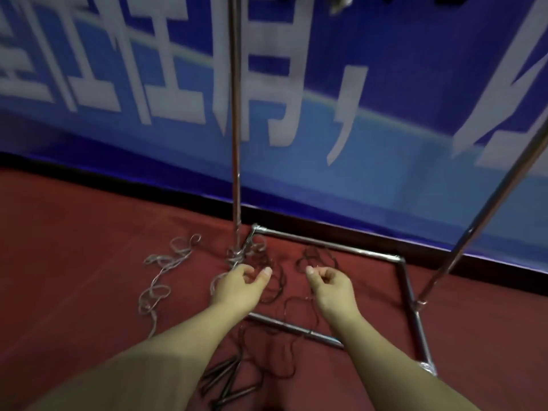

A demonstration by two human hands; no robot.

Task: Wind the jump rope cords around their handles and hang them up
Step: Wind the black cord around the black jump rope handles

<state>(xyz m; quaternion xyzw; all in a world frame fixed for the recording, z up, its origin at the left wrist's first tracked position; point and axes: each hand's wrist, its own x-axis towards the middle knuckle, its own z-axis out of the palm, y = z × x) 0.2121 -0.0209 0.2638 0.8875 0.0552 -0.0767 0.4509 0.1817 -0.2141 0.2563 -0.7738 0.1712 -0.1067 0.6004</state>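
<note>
Underfoot, a dark red floor fills the lower half of the view and runs back to a black strip at the foot of a wall. A blue banner with large white characters covers that wall, paler blue toward its lower edge.

On the floor stands a metal rack: its rectangular base frame lies flat, one upright pole rises from the near-left corner, and a second pole leans up and out of view at the right.

Loose jump rope cords lie scattered. A pale grey cord snakes in loops left of the upright pole, and some of it tangles around the pole's foot. A thin dark cord lies in loose coils inside and across the base frame, trailing toward the viewer. At the bottom edge, several dark handles lie together on the floor between the forearms.

Both arms reach forward over the frame. The left hand and the right hand hover with fingers loosely curled; whether either pinches the dark cord, I cannot tell, as the picture is blurred there.
</note>
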